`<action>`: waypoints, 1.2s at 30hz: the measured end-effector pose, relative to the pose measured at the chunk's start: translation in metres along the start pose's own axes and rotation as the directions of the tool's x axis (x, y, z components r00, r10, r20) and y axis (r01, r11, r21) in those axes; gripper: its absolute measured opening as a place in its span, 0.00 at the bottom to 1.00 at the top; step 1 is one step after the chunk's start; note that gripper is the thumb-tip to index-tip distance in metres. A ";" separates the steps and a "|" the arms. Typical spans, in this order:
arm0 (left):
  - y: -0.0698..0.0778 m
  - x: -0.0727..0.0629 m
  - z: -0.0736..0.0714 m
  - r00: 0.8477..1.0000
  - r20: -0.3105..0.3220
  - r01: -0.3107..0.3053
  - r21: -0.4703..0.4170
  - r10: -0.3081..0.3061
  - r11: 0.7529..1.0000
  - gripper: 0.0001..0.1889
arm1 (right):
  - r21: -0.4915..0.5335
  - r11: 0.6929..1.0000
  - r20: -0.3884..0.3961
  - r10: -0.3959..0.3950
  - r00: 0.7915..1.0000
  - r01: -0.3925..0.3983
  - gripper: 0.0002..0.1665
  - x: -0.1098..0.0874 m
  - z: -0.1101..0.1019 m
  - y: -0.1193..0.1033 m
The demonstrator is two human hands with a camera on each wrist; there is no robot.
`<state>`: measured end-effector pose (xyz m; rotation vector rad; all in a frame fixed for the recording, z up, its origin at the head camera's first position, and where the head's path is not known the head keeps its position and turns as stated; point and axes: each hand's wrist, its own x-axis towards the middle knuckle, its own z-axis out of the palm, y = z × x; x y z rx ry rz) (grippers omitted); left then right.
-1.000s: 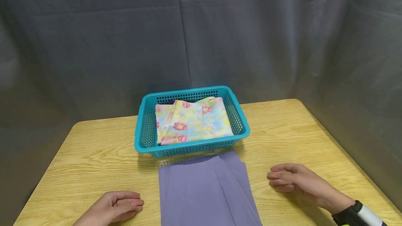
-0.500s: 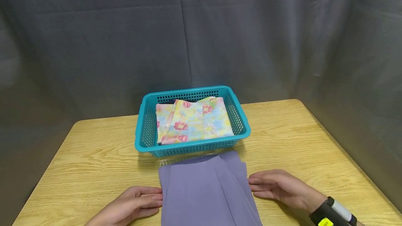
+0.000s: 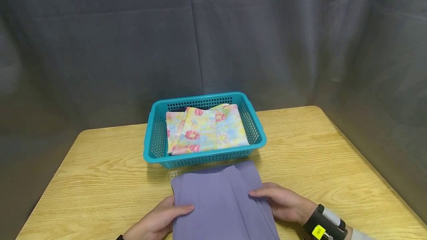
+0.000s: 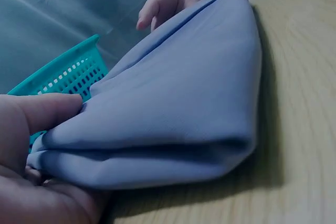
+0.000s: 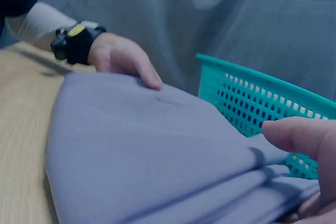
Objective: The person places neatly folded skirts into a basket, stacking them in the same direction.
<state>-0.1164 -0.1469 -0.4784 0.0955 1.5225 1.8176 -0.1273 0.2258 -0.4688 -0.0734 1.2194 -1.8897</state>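
Observation:
A folded purple cloth [image 3: 213, 203] lies in front of the basket, its layers stacked. My left hand [image 3: 158, 219] grips its left edge, thumb on top and fingers underneath; the left wrist view shows the folded cloth [image 4: 173, 93] between thumb and fingers. At the opposite edge my right hand [image 3: 283, 203] holds the cloth the same way, thumb above. In the right wrist view several layers of the cloth [image 5: 142, 135] run into that grip. Most fingers of both hands are hidden beneath the fabric in the head view.
A teal plastic basket [image 3: 207, 157] stands just behind the purple cloth. Folded floral fabric [image 3: 207, 129] lies in it, with a dark piece partly showing behind. The wooden table [image 3: 333, 166] is bordered by grey curtains [image 3: 133, 47] at the back and sides.
Both hands have moved inward from either side of the purple cloth. They were apart from it, then came to its edges, and now grip it.

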 end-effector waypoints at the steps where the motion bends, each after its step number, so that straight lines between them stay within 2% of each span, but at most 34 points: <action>1: -0.001 0.001 0.001 1.000 -0.009 -0.002 0.000 0.002 1.000 0.33 | 0.001 1.000 -0.017 0.002 1.000 -0.002 0.16 0.002 0.002 0.002; 8: -0.002 0.000 0.001 0.999 -0.033 -0.017 0.008 0.018 1.000 0.33 | -0.045 0.999 -0.143 -0.003 0.990 -0.004 0.31 0.007 0.008 0.006; 13: -0.004 -0.003 0.000 0.999 -0.032 -0.034 0.014 0.034 0.999 0.34 | -0.096 0.995 -0.258 -0.036 0.965 0.011 0.44 0.006 0.014 0.008; 16: -0.004 -0.005 0.001 0.999 -0.032 -0.039 0.012 0.039 0.999 0.33 | -0.113 0.993 -0.298 -0.060 0.953 0.027 0.46 0.003 0.016 0.008; 21: -0.001 -0.009 0.005 0.998 -0.039 -0.051 0.039 0.052 0.998 0.32 | -0.127 0.991 -0.283 -0.074 0.956 0.040 0.42 -0.003 0.018 0.008; 26: 0.009 -0.016 0.013 0.996 -0.039 -0.081 0.070 0.084 0.994 0.30 | -0.153 0.986 -0.245 -0.105 0.964 0.069 0.37 -0.012 0.022 0.004; 31: 0.027 -0.026 0.019 0.990 -0.015 -0.138 0.091 0.140 0.986 0.29 | -0.215 0.970 -0.199 -0.154 0.968 0.110 0.32 -0.026 0.029 -0.012; 36: 0.050 -0.038 0.026 0.989 -0.021 -0.142 0.097 0.145 0.985 0.31 | -0.268 0.954 -0.187 -0.187 0.964 0.134 0.32 -0.039 0.039 -0.032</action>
